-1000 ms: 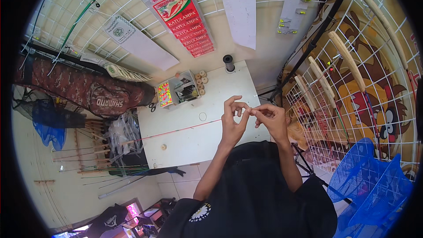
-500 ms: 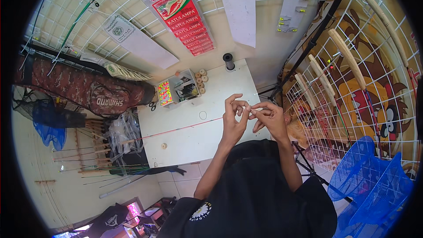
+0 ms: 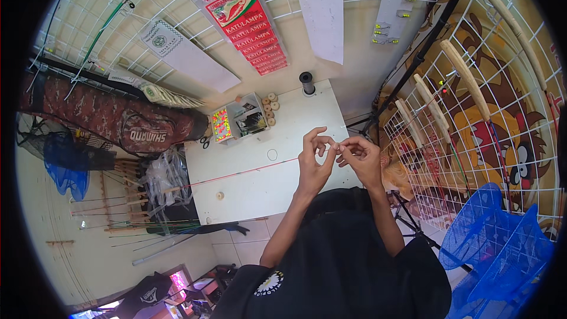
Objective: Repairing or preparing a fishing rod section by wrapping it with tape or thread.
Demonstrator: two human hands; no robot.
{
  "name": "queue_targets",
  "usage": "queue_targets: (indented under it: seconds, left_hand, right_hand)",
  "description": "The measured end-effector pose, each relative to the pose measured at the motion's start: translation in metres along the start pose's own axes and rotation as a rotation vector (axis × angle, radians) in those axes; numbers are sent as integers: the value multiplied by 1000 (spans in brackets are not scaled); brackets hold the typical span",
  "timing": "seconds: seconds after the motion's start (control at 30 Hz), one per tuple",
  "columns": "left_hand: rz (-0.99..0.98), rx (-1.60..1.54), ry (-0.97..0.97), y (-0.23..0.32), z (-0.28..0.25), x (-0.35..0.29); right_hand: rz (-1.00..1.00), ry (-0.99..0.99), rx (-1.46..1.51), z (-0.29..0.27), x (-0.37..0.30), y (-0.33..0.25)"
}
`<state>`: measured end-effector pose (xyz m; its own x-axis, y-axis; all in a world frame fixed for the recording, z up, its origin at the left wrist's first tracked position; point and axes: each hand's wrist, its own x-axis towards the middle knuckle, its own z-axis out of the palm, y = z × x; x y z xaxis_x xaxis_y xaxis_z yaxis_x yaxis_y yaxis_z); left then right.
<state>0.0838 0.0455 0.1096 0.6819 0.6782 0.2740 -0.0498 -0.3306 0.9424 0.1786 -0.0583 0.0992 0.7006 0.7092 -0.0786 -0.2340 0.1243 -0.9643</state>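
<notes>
Above the right end of the white table (image 3: pixel 248 201), my left hand (image 3: pixel 316 159) pinches thumb and forefinger together. My right hand (image 3: pixel 360 156) faces it, also pinching, and the fingertips of both hands nearly meet. Whatever lies between the fingers is too small to make out. A thin red fishing rod (image 3: pixel 242 172) runs across the table from the left, its right end passing behind my left hand. On the tabletop left of my hands lies a small ring of line (image 3: pixel 272 155). Farther left rests a round wooden spool (image 3: pixel 220 195).
A box of small items (image 3: pixel 248 119), more spools (image 3: pixel 271 105), a dark line reel (image 3: pixel 307 84) and scissors (image 3: pixel 204 142) sit along the table's back. A camouflage rod bag (image 3: pixel 118 112) hangs at left. Blue nets (image 3: pixel 496 254) and a wire rack (image 3: pixel 472 112) stand at right.
My right hand has shifted slightly, its fingers drawing closer together at the pinch. My left hand stays almost in place.
</notes>
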Motion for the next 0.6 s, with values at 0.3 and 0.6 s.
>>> queue_targets:
  seconds: [0.3,0.6]
  left_hand:
    - [-7,13,-12,3,3,-2]
    - [-2,14,-14,2,1,-2]
  right_hand:
    - [-95,-20,-42,0,1,4]
    - [-35,-43,-62,3,1,-1]
